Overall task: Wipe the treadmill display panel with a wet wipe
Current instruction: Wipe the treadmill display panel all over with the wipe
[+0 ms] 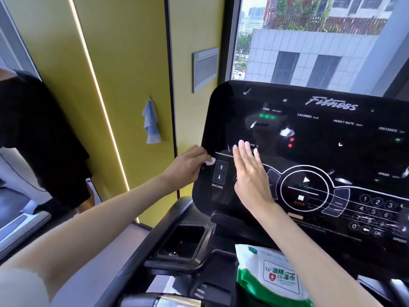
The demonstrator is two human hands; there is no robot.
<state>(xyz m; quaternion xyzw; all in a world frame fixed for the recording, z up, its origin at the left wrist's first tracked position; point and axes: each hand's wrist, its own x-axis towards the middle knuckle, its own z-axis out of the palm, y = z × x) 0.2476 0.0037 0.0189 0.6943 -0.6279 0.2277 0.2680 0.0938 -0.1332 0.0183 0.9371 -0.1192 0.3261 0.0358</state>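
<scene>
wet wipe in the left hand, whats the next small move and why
Probably slide the left hand and its wet wipe rightward across the display panel. The wipe sits bunched at the panel's left edge beside the incline buttons, with most of the panel to its right. The right hand, flat with straight fingers, lies in that path.

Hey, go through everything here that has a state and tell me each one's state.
display panel: dark, a few green and red lights lit, white specks on it.
wet wipe: bunched, against the panel beside the INCLINE arrows.
left hand: pinching the wet wipe at the panel's left edge.
right hand: open, fingers straight, over the panel; contact unclear.
wipe pack: lying below the panel; flap unclear.
blue cloth: hanging on the wall.
</scene>
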